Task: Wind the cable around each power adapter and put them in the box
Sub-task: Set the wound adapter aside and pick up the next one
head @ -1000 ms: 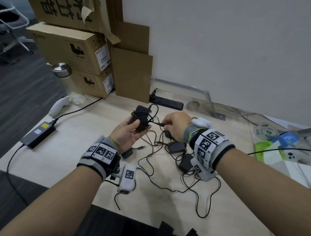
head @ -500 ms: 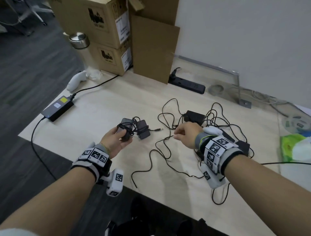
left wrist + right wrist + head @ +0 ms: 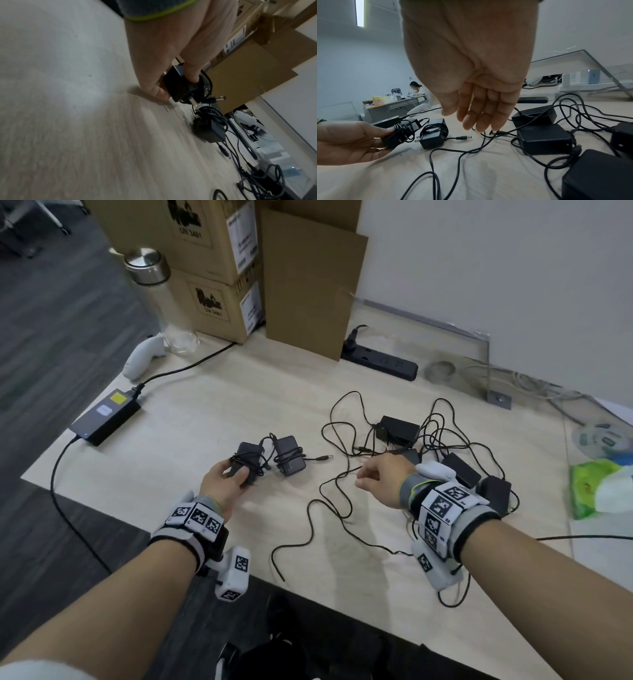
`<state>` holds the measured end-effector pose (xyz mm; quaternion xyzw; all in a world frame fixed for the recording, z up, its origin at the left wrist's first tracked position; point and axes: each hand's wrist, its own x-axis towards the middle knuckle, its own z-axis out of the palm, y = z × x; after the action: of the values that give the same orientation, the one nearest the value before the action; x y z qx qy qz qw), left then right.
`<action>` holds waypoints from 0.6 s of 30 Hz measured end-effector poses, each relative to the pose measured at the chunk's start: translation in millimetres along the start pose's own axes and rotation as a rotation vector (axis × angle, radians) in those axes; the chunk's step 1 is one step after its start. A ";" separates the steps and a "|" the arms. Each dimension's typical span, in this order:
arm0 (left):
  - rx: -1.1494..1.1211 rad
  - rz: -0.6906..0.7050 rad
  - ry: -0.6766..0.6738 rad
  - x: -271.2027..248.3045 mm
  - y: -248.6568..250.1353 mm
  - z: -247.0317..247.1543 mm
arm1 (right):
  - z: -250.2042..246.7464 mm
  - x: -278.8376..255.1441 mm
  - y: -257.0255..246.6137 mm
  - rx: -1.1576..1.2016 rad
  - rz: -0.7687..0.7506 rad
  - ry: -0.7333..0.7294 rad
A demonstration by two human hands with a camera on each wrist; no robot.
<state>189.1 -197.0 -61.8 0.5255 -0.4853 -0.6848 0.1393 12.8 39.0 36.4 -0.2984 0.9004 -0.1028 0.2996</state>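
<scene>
While our left hand [image 3: 224, 482] grips a wound adapter [image 3: 247, 462] near the worktop's [image 3: 191, 412] front edge, beside a second wound adapter [image 3: 289, 455], our right hand [image 3: 382, 479] hangs slack and empty over the unwound tangle [image 3: 442, 446]; we should free one cable first.

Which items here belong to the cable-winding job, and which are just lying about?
Job: wound adapter in left hand; second wound adapter; unwound adapters; right hand.
Lying about: laptop charger, power strip, bottle, cardboard boxes.
</scene>
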 end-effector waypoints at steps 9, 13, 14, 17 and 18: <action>0.004 0.007 0.140 -6.5 -2.3 4.5 | 2.6 0.7 1.3 0.005 0.031 -0.015; 0.161 0.003 0.211 -9.4 -1.8 10.9 | 6.5 2.3 3.1 -0.006 0.037 -0.020; 0.237 0.013 0.219 -8.4 -1.3 10.9 | 7.3 2.5 3.4 -0.009 0.037 -0.023; 0.415 0.019 0.214 -13.5 3.3 11.1 | 8.2 0.5 7.2 -0.009 0.047 -0.034; 0.439 0.007 0.202 -13.3 2.7 11.3 | 8.1 -1.0 10.1 -0.005 0.052 -0.033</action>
<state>184.0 -183.1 -52.1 0.6073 -0.6081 -0.5062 0.0718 13.6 47.6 26.7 -0.2773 0.9030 -0.0878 0.3163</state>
